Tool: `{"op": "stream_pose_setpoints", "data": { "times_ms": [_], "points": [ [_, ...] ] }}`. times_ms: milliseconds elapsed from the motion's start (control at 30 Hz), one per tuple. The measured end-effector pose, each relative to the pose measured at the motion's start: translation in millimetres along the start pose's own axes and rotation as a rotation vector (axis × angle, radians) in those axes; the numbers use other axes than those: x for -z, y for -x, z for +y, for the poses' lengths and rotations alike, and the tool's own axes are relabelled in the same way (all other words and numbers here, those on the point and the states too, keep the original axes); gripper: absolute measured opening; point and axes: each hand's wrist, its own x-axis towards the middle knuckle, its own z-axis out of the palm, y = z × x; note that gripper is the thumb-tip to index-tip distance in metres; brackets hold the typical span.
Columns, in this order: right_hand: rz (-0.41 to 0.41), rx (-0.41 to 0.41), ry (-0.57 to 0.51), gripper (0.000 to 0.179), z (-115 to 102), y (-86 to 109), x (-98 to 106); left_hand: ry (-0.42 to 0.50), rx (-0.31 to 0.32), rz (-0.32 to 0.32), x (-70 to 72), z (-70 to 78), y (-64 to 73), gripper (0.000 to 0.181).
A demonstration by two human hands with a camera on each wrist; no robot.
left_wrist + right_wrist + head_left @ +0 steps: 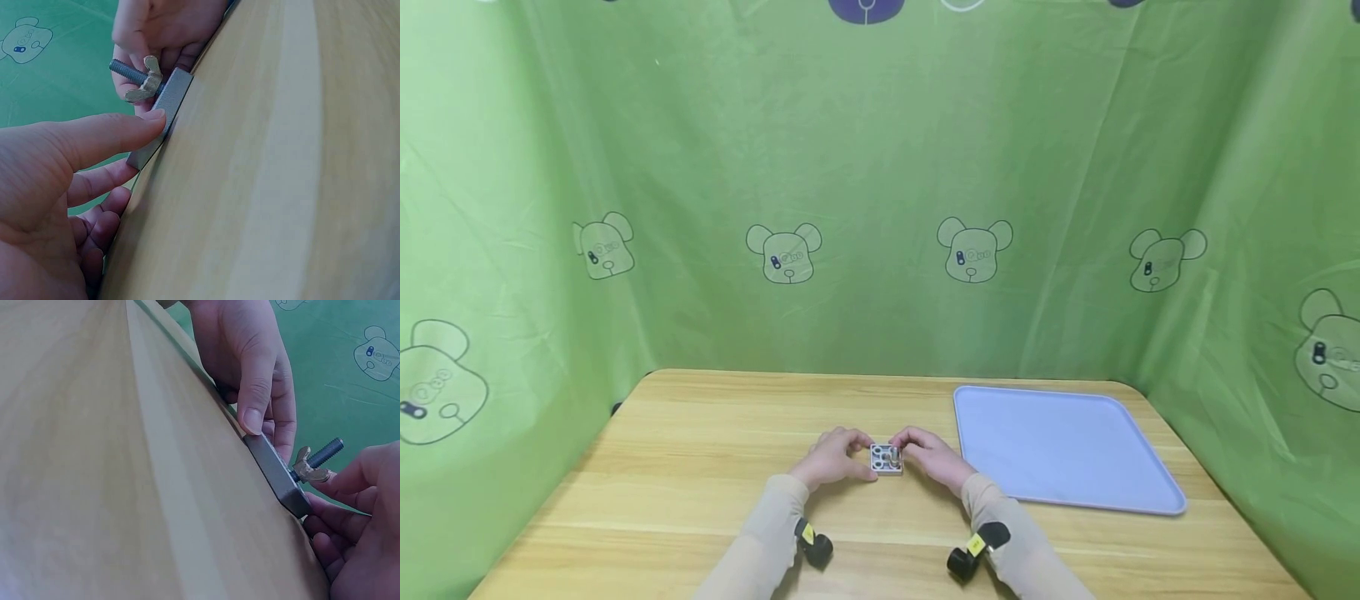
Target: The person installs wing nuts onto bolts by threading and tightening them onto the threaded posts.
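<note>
A small grey metal block (pixel 886 472), with ring-shaped features on its top, stands on the table between both hands. From its top rises a threaded bolt (pixel 328 452), tilted in the wrist views, carrying a brass-coloured wing nut (pixel 149 82). My left hand (pixel 833 457) grips the block's left end, thumb on the near side and fingers behind. At the other end, my right hand (pixel 931 457) has a fingertip on one wing of the nut, while other curled fingers lie close to the block's end. Part of the right-hand grip is hidden behind the nut.
A pale blue-lilac tray (pixel 1060 446) lies to the right of my right hand on the wooden table (pixel 715 433). Green curtains (pixel 880 150) printed with bear heads surround the table at the back and sides. Small black cameras (pixel 964 565) hang at both wrists.
</note>
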Motion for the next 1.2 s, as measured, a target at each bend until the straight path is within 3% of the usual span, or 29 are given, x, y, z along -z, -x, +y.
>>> {"op": "stream_pose_setpoints", "data": {
  "times_ms": [400, 533, 767, 1067, 1200],
  "points": [
    [-0.061, 0.077, 0.010, 0.034, 3.1, 1.5, 1.0, -0.011, -0.005, -0.005, 0.1, -0.6, -0.6, 0.051],
    [-0.070, 0.091, 0.008, 0.030, 3.7, 0.6, 1.5, -0.016, -0.013, -0.001, 0.9, 0.8, -0.3, 0.051],
    [-0.057, 0.083, 0.011, 0.021, 2.9, 0.3, 0.4, -0.025, -0.012, -0.004, 1.1, 1.4, -0.6, 0.052],
    [0.003, 0.087, 0.053, 0.022, 4.4, -2.3, -3.5, -0.026, -0.017, -0.006, 1.6, 1.3, -0.2, 0.052],
    [-0.013, 0.089, 0.063, 0.025, 4.5, -1.9, -2.6, -0.022, -0.015, -0.006, 1.9, 1.3, -0.1, 0.052]
  ]
}}
